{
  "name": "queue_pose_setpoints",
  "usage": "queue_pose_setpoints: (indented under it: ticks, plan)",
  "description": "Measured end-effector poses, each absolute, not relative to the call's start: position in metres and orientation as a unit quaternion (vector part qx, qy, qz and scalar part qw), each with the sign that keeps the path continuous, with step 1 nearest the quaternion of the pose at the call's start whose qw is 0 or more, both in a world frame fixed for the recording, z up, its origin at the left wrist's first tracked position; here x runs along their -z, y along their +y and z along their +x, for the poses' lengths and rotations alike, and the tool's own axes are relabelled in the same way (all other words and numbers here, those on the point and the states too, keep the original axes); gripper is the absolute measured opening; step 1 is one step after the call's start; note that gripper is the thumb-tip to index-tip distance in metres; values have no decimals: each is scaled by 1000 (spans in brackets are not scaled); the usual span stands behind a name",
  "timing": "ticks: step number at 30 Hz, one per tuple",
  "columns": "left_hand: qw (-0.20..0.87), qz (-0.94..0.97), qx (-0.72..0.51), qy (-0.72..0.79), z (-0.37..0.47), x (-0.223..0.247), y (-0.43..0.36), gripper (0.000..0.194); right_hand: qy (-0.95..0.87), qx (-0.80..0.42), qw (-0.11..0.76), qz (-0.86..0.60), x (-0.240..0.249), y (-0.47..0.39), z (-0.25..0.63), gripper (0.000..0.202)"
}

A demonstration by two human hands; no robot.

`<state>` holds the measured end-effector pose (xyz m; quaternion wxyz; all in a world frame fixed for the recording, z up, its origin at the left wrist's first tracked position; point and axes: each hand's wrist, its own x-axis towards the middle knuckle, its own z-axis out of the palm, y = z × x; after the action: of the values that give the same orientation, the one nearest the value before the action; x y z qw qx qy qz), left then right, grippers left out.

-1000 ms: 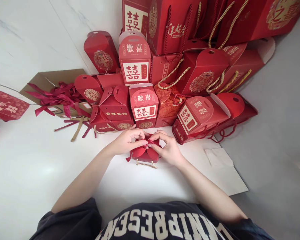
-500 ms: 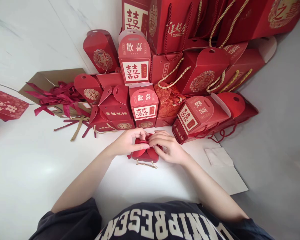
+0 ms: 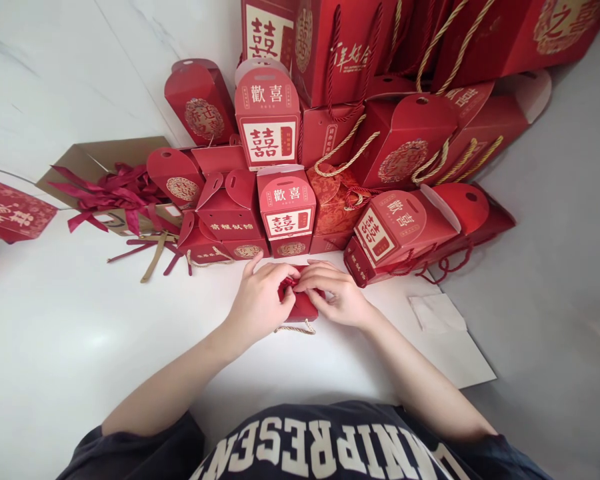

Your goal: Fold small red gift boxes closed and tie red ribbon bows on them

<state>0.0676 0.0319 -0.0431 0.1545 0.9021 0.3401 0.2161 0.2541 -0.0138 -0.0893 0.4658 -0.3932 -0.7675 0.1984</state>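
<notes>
2 hands (image 3: 261, 300) (image 3: 336, 293) pinching red ribbon (image 3: 290, 282), seemingly — fingertips partly hidden, atop small red box (image 3: 304, 308)

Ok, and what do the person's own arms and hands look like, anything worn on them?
Loose, dark short sleeves reach about the elbows, part of a dark shirt with big pale block letters across the front. The left hand and right hand are ungloved. No watch or bracelet shows; hidden fingers leave rings uncertain.

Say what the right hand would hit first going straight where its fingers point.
The right hand would likely meet the red ribbon on the small box, perhaps touching it now, then the left hand; depth is unclear.
</notes>
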Motion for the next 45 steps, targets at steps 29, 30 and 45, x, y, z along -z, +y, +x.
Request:
queue_pose_setpoints:
  ticks: [29, 30, 45]
  plan:
    - [253, 898, -99, 345, 50, 19, 59, 32, -626, -350, 464, -520, 84, -13, 251, 7]
    - [303, 878, -92, 359, 49, 18, 59, 33, -627, -347, 463, -521, 84, -13, 251, 8]
    - [318, 855, -23, 409, 34, 6, 70, 25, -607, -299, 485, -554, 80, -17, 257, 11]
